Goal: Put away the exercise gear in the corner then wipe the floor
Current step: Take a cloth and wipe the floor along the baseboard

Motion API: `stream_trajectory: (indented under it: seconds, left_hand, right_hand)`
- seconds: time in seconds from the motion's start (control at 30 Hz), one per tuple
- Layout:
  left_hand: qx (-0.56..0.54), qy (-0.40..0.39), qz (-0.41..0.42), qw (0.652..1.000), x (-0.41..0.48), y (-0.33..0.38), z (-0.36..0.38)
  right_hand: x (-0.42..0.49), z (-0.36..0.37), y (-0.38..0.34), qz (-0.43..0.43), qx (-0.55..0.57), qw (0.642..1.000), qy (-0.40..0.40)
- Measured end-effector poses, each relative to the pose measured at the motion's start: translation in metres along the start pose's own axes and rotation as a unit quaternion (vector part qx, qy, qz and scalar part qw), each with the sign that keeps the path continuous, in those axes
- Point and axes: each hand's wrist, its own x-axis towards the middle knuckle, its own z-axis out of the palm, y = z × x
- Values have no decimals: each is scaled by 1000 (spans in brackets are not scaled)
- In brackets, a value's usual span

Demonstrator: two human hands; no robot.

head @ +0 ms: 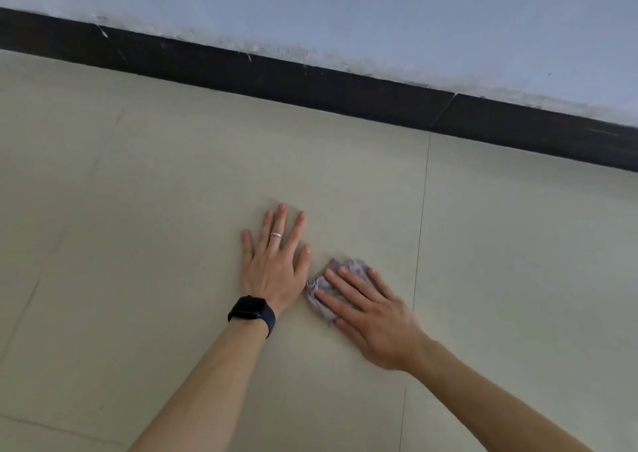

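Two hands at frame centre: left hand (272, 265) flat, fingers spread, on the floor (138, 192); right hand (371, 310) presses a crumpled cloth (345, 267) with straight fingers. No gear visible; wiping seems underway.

1. Light's soft and even, medium bright, with a cool bluish cast on the wall (379, 13).
2. Only faint, fuzzy shadows hug the left hand (274, 268) on the floor (138, 210).
3. Right hand (376, 320) and cloth (333, 279) look motion-smeared; left hand's sharper.
4. Dark skirting board (310, 82) slants across the frame; fine detail's a bit mushy overall.
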Motion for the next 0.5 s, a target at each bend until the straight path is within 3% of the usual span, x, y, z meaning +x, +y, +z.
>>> stream_trajectory:
  seconds: [0.03, 0.1, 0.2, 0.27, 0.3, 0.33, 0.4, 0.47, 0.5]
  left_hand:
    - [1, -8, -4, 1000, 18, -3, -5]
    - [5, -24, -23, 999, 42, -10, -10]
    - [27, 0, -31, 999, 56, -17, -10]
    - [32, 4, -21, 999, 60, -16, -10]
    - [31, 4, -19, 999, 62, -17, -9]
    - [30, 4, -22, 999, 63, -18, -9]
    - [23, 7, -23, 999, 62, -18, -8]
    - [22, 5, -21, 1000, 59, -18, -8]
    - [23, 4, -19, 1000, 59, -17, -8]
  right_hand:
    - [10, -5, 23, 12, -12, 1000, 9]
    - [37, -19, 72, 146, -3, 988, 40]
    - [83, -42, 131, 424, 92, 897, 81]
    - [106, -48, 132, 507, 110, 849, 99]
    - [113, -47, 120, 494, 109, 858, 88]
    - [116, -44, 104, 439, 97, 891, 64]
    - [107, -38, 81, 263, 56, 963, 12]
    - [100, -43, 101, 159, 28, 987, -3]
    - [100, -47, 120, 181, 25, 983, 5]
